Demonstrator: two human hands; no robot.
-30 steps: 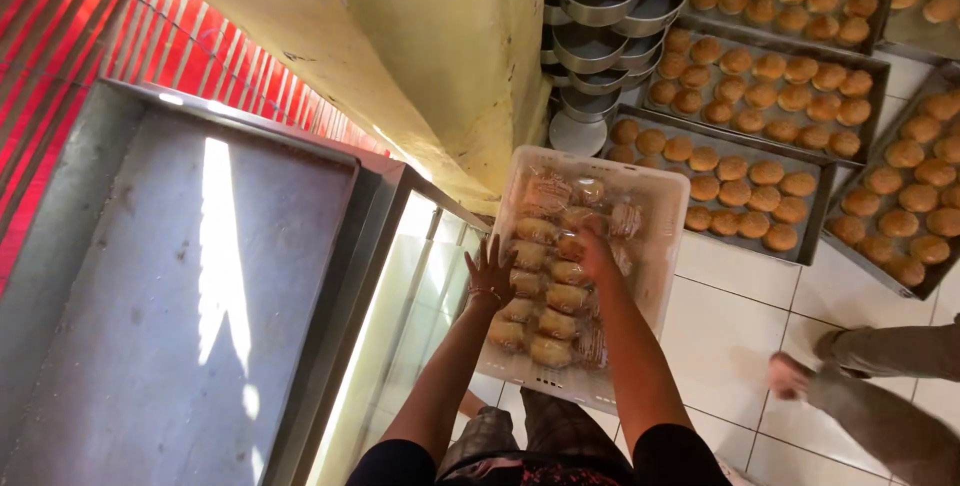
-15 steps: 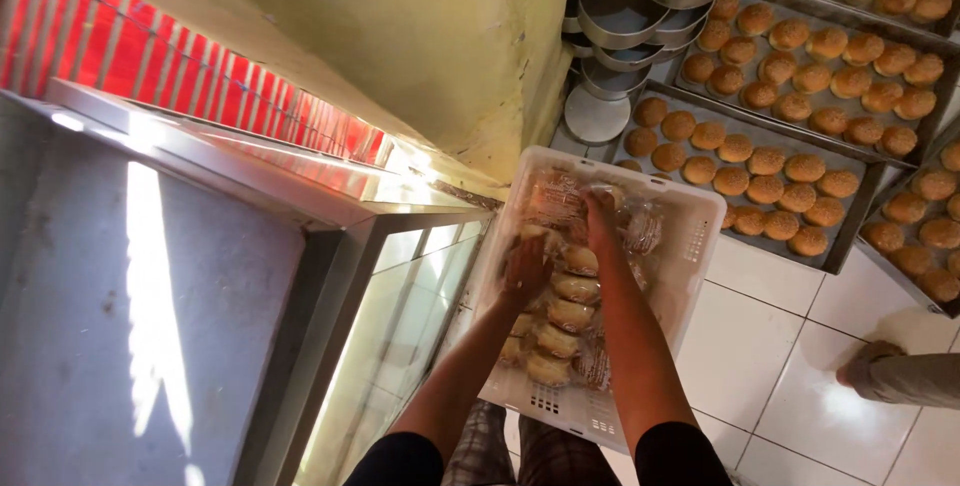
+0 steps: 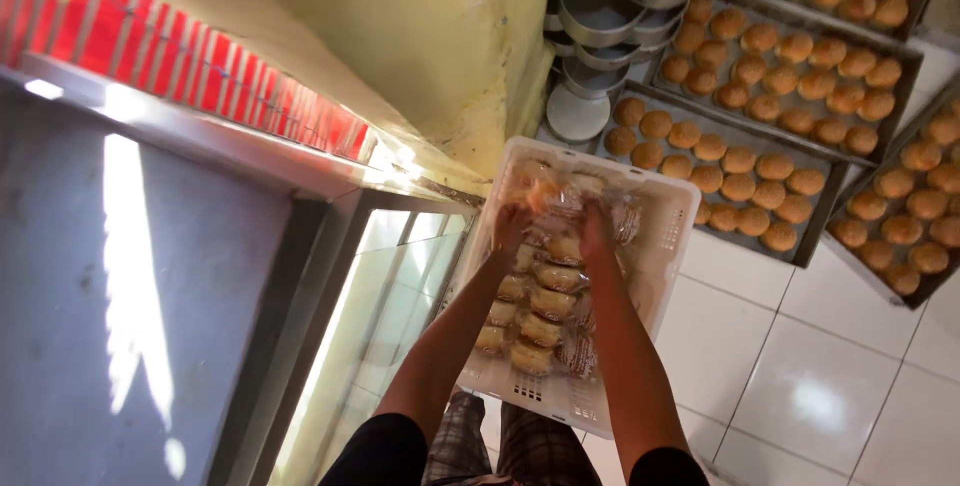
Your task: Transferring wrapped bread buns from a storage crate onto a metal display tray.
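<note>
A white plastic crate (image 3: 668,246) stands on the tiled floor below me, filled with several buns wrapped in clear plastic (image 3: 548,304). Both my arms reach down into it. My left hand (image 3: 510,228) and my right hand (image 3: 594,226) are at the far end of the crate, fingers curled around a wrapped bun (image 3: 545,196) held between them. The view is blurred there, so the exact grip is unclear.
Metal trays of round golden buns (image 3: 740,161) lie on the floor beyond the crate, more at the right (image 3: 905,206). Stacked round metal pans (image 3: 600,16) stand by a yellow wall. A glass display case with a grey top (image 3: 150,276) is at my left.
Both hands have moved from the middle of the crate toward its far end and closed around a wrapped bun. The other person's feet at the right are out of view.
</note>
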